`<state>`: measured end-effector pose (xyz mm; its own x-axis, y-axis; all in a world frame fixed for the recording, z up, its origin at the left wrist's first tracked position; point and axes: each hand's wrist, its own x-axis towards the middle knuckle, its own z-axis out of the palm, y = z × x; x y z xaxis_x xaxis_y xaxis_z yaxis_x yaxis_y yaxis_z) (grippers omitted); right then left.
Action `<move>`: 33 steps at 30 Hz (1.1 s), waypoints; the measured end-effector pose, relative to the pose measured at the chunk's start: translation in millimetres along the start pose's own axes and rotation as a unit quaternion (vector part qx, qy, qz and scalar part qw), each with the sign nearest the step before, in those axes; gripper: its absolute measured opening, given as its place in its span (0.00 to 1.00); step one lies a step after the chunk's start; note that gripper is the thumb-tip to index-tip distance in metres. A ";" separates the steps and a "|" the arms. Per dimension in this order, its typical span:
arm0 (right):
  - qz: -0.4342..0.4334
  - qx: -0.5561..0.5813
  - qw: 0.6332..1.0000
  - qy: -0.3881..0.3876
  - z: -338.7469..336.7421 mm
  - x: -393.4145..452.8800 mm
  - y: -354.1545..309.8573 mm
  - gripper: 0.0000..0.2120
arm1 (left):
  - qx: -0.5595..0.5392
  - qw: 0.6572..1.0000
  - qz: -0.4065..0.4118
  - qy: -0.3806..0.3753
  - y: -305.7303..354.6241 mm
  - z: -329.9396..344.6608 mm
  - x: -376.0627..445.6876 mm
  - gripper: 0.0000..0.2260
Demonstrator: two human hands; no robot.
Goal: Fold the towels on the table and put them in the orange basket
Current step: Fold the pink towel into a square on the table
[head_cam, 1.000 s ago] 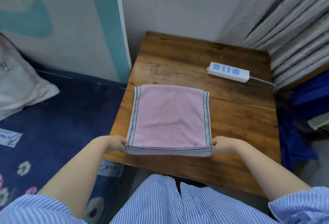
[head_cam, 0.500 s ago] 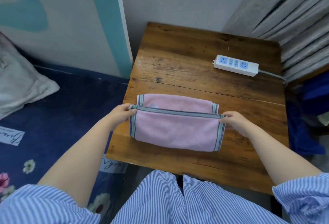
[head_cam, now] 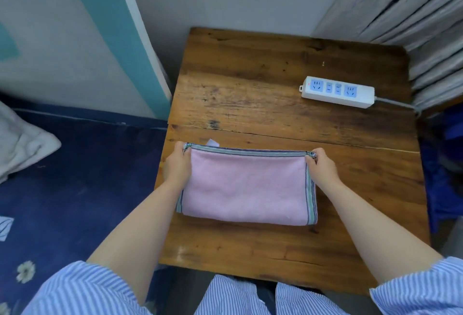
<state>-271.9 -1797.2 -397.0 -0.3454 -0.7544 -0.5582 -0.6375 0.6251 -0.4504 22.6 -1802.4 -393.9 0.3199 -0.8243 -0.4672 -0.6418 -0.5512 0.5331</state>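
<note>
Head view: pink towel lies folded in half on the wooden table, on the near half of the top, well apart from the white power strip at the far right. Left hand pinches the towel's far-left corner, right hand pinches the far-right corner, striped hem stretched between them. A small white tag pokes out beyond the hem near the left hand.

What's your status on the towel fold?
Left hand and right hand pinch far corners. Pink towel folded, flat on table. Power strip well clear. Basket not in view.
</note>
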 end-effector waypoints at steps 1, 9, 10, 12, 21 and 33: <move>0.002 -0.007 1.000 0.005 2.3 1.7 1.0 0.11 | 0.025 1.000 0.006 0.001 0.2 1.4 2.5 0.09; -0.014 -0.178 0.979 0.104 30.1 12.3 5.4 0.12 | 0.172 0.985 -0.023 0.017 -10.3 29.9 25.2 0.13; -0.020 -0.186 0.975 0.120 31.1 13.0 6.3 0.14 | 0.167 0.985 -0.038 0.027 -9.3 32.3 25.2 0.14; 0.005 -0.167 0.974 0.152 30.5 11.4 8.3 0.19 | 0.139 0.987 -0.062 0.056 -9.2 35.1 19.9 0.18; -0.267 -0.294 0.914 0.087 107.3 -33.4 -32.8 0.22 | 0.256 0.949 0.179 -0.044 -1.5 81.4 -28.6 0.29; -0.224 -0.287 0.931 0.035 67.2 -11.0 34.5 0.37 | 0.313 0.939 0.124 -0.063 -76.5 39.6 -17.8 0.26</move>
<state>-243.9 -1753.9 -453.2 0.0125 -0.9375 -0.3477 -0.9843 0.0498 -0.1695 38.4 -1740.5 -454.3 0.0468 -0.8741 -0.4835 -0.9826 -0.1273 0.1351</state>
